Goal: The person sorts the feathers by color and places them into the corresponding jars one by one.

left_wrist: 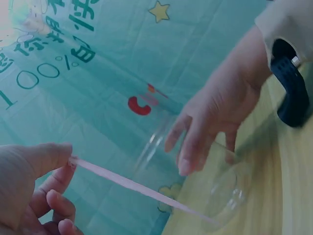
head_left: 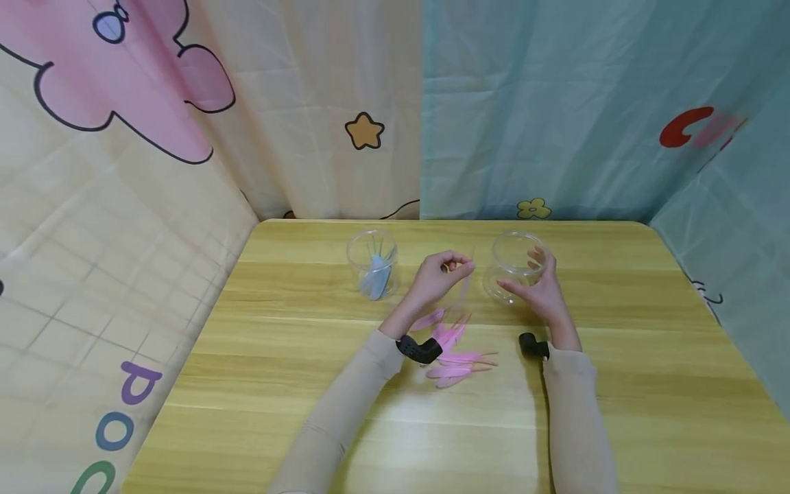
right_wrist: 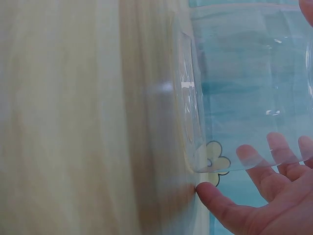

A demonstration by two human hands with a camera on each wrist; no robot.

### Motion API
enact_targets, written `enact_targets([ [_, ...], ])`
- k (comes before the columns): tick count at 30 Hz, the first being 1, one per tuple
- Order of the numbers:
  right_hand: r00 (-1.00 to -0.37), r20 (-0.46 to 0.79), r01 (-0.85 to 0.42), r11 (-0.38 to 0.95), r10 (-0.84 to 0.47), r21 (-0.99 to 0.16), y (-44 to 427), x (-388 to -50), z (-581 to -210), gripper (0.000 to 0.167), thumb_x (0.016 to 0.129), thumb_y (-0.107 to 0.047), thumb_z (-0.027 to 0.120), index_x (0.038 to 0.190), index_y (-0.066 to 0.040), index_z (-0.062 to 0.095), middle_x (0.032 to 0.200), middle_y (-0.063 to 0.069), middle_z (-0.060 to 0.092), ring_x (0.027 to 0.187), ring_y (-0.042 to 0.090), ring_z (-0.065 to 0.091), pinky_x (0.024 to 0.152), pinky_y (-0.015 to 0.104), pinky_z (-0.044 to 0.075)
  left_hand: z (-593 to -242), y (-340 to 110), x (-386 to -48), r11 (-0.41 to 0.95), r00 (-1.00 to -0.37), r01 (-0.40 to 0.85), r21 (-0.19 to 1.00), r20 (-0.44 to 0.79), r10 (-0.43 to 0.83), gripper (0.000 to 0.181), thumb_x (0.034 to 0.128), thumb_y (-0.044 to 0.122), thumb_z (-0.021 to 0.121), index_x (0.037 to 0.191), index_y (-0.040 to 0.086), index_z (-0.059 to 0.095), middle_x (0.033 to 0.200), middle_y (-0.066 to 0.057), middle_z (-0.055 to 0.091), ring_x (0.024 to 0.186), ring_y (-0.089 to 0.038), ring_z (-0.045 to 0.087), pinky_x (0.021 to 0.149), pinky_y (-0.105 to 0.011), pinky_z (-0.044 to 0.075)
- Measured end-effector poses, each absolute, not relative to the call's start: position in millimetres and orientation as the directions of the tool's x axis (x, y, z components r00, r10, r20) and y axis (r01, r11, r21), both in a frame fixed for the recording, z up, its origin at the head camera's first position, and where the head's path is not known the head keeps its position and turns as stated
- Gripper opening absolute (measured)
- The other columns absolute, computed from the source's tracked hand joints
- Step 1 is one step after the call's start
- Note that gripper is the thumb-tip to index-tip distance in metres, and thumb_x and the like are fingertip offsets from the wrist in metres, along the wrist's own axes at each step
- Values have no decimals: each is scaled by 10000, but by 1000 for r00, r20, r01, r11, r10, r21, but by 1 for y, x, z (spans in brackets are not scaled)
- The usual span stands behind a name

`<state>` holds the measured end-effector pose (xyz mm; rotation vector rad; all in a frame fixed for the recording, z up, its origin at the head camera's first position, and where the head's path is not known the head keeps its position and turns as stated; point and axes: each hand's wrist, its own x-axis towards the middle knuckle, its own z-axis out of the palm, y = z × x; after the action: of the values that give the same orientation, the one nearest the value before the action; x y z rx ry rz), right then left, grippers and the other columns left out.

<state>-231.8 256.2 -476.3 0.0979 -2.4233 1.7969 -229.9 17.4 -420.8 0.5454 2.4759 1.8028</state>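
Observation:
Between thumb and forefinger my left hand (head_left: 439,278) pinches one end of a thin pale pink feather (left_wrist: 129,183), which hangs down beside a clear cup. That clear cup (head_left: 517,264) stands upright on the table, and my right hand (head_left: 546,291) is curled round its right side, as the right wrist view also shows the fingers against the clear wall (right_wrist: 254,88). Several pink feathers (head_left: 453,358) lie in a loose group below my left hand. Left of the hands, a second clear cup (head_left: 372,254) holds blue feathers (head_left: 376,278).
The wooden table (head_left: 278,384) reaches back to patterned curtains (head_left: 555,103) behind and at both sides. Black wrist straps sit on both sleeves, the left one (head_left: 420,350) close over the loose pink feathers.

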Motion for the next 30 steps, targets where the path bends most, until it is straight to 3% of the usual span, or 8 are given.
enact_targets([
  [7,-991,133,-125,263,13,-956,247,-220,-456,1008,760,-34,777,1465,-21,58,1482,257,160,1332,467,177,1040,614,193,-399,48,-252,-105,-958,164,981,184,220,262,912,218,657,1071,12,682,700,49,437,649,-85,379,595,-223,343],
  [12,-992,124,-116,276,13,-954,243,-215,-449,987,777,-64,772,1461,-22,61,1478,257,163,1333,453,182,1046,599,199,-395,65,-266,-262,-977,150,953,184,108,282,919,208,646,1083,-20,667,719,67,470,704,-75,420,671,-227,375],
  [15,-992,125,-117,269,13,-956,243,-215,-449,983,780,-60,769,1461,-32,61,1476,258,163,1331,454,180,1046,599,198,-397,74,-272,-328,-985,140,934,164,47,291,914,207,654,1083,-29,666,709,68,482,687,-68,420,628,-222,357],
  [20,-991,131,-122,264,16,-957,242,-215,-450,976,774,-30,765,1458,-28,68,1470,269,167,1330,460,180,1049,601,186,-406,83,-278,-350,-989,139,926,148,-2,301,906,212,664,1085,-29,669,695,78,474,658,-55,405,578,-195,327],
  [27,-990,143,-132,270,18,-954,244,-217,-452,977,770,-34,769,1456,-18,73,1467,270,177,1324,466,190,1044,601,200,-418,84,-273,-298,-981,157,941,183,60,287,900,129,664,1121,-53,655,669,48,411,620,-64,379,582,-209,335],
  [30,-988,154,-141,287,24,-947,250,-225,-465,1013,762,-103,798,1468,-49,73,1477,227,191,1326,437,208,1039,593,218,-422,79,-270,-286,-979,164,944,193,74,296,891,127,676,1125,-53,652,674,50,401,611,-64,364,562,-202,317],
])
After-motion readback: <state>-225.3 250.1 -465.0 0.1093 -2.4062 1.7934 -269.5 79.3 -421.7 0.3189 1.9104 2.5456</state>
